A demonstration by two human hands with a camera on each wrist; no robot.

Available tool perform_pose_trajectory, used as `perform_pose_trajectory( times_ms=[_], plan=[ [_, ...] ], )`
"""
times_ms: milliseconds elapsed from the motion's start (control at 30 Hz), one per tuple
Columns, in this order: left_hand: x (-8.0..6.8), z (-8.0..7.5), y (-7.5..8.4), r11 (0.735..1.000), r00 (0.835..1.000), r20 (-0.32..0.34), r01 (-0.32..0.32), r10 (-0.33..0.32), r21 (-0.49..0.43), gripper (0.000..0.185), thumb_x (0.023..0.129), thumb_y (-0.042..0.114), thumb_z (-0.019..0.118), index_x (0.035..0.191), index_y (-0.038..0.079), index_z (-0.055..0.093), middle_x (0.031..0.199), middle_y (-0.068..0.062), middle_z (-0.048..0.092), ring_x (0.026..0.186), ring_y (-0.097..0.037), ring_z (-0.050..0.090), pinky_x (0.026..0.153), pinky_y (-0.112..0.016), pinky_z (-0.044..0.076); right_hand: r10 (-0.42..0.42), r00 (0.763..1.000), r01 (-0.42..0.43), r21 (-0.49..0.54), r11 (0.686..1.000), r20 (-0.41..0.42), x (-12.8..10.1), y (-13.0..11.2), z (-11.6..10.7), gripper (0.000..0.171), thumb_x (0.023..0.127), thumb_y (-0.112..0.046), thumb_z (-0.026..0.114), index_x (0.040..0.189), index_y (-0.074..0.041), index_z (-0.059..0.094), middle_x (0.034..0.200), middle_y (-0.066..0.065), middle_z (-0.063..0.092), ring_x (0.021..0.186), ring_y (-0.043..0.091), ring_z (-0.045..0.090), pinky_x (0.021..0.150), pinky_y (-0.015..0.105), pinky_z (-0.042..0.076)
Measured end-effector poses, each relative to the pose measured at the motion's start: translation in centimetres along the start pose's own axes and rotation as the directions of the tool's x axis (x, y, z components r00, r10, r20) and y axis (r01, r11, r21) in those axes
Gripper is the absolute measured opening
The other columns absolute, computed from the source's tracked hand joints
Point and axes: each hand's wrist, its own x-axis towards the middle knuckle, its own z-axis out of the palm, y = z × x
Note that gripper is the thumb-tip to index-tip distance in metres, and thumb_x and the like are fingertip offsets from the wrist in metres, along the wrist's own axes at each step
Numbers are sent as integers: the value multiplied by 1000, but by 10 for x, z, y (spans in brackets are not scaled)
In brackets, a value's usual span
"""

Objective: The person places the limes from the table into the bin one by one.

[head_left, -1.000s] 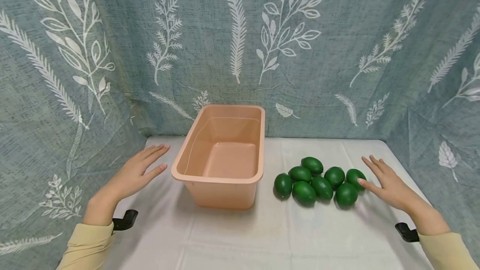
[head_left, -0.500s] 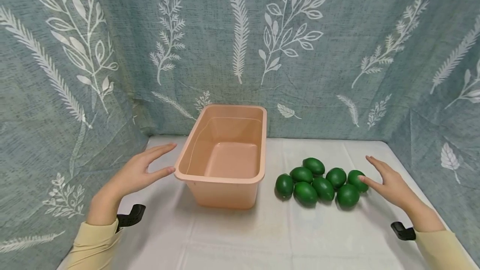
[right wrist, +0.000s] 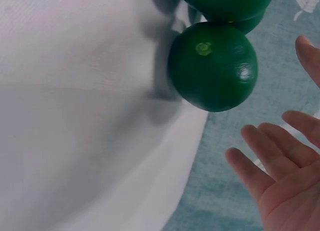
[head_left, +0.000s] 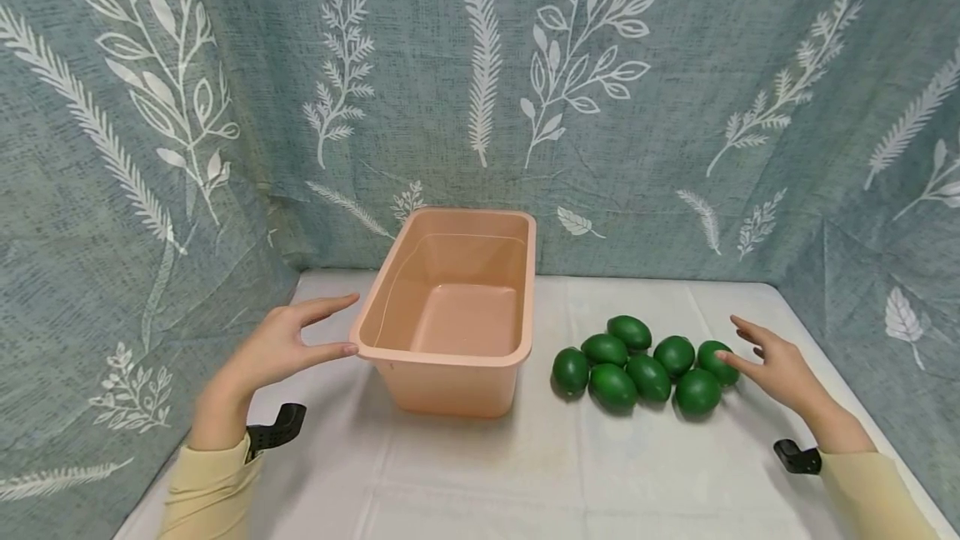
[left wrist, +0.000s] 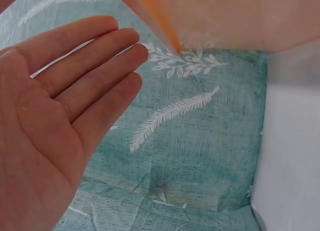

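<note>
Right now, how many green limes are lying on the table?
7, clustered right of the pink bin: one at the back, three in the middle row, three in front. None seems hidden.

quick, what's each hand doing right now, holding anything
Left hand: open, holds nothing, thumb tip at the rim of the pink bin.
Right hand: open, holds nothing, beside the green limes.
</note>
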Motion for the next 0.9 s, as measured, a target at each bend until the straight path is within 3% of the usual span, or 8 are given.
perform_pose_trajectory(
  times_ms=[200, 567, 900],
  plan=[
    [1, 6, 0, 997, 1000, -1, 15, -15, -71, 63, 81, 36, 76, 136, 15, 54, 136, -8, 55, 128, -36, 48, 102, -55, 43, 28, 999, -29, 37, 999, 23, 1, 8, 4, 76, 91, -39, 63, 145, 6, 31, 139, 35, 39, 122, 51, 43, 97, 60, 45],
    [2, 9, -1, 994, 999, 15, 53, -51, -93, 66, 79, 38, 77, 136, 13, 54, 137, -6, 55, 129, -37, 47, 103, -55, 43, 73, 994, -78, 60, 995, 80, 4, 18, 14, 74, 92, -42, 61, 144, 3, 34, 141, 33, 38, 119, 52, 47, 90, 61, 49],
    [6, 9, -3, 990, 997, 47, 73, -68, -116, 63, 79, 39, 76, 134, 17, 56, 134, -5, 57, 128, -36, 48, 104, -51, 44, 108, 989, -114, 65, 991, 98, 5, 21, 22, 71, 90, -44, 62, 139, 3, 42, 135, 34, 45, 112, 49, 54, 81, 51, 56]
  ],
)
